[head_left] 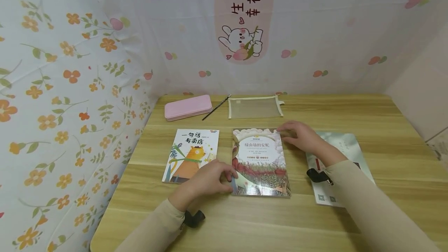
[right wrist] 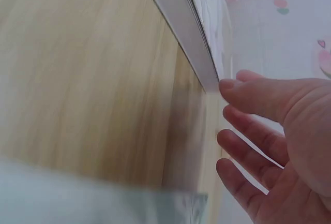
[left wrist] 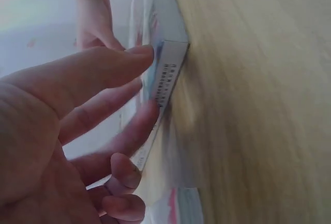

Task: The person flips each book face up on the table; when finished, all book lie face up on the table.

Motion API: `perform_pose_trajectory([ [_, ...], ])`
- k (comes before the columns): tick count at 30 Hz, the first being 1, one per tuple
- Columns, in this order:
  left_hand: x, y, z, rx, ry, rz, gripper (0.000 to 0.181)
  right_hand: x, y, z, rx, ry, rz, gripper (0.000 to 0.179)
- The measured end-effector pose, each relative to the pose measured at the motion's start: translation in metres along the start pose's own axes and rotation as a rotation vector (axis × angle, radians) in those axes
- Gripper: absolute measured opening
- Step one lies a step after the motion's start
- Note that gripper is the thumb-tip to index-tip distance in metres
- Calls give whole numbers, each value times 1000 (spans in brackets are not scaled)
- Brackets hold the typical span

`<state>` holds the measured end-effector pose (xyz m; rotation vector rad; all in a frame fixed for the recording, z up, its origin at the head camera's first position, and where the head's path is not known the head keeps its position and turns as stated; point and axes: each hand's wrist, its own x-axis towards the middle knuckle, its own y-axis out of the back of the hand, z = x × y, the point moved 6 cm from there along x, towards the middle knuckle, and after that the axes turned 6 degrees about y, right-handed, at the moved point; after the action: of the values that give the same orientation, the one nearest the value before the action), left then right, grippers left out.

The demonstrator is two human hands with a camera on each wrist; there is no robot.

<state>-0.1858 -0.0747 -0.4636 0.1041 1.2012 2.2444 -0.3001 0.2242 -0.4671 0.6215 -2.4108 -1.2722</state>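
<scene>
A paperback book [head_left: 259, 162] with a pink, flowery cover lies flat between both hands in the head view. At its lower left corner is my left hand [head_left: 210, 178]; the left wrist view shows thumb and loosely bent fingers right at the spine [left wrist: 166, 76]. My right hand [head_left: 302, 139] reaches over from the other side to the upper right corner. In the right wrist view its thumb tip is at the book's corner, the other fingers [right wrist: 248, 146] spread and relaxed. Neither hand curls round the book.
To the left lies a picture book [head_left: 190, 151] with an orange bear, partly behind the left hand. A pale green book [head_left: 344, 147] lies right, under the right forearm. Behind are a pink pencil case [head_left: 188, 107], a dark pencil [head_left: 217, 107] and a mesh pouch [head_left: 255, 108].
</scene>
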Motion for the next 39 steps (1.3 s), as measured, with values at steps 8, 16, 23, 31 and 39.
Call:
perform_pose_trajectory([
  [8,9,3,8,3,-10,13,36,-39,15,12,29,-28,39,33],
  [16,24,0,25,-33,-87,-29,33,-76,24,29,16,-108,47,31],
  [23,40,-5,42,-56,-143,-66,12,-102,41,55,-24,-149,96,29],
  [31,54,-18,64,-25,-161,-120,9,-120,52,79,-28,-162,118,27],
  [39,69,-23,90,129,-171,-136,8,-123,61,91,-52,-219,101,31],
])
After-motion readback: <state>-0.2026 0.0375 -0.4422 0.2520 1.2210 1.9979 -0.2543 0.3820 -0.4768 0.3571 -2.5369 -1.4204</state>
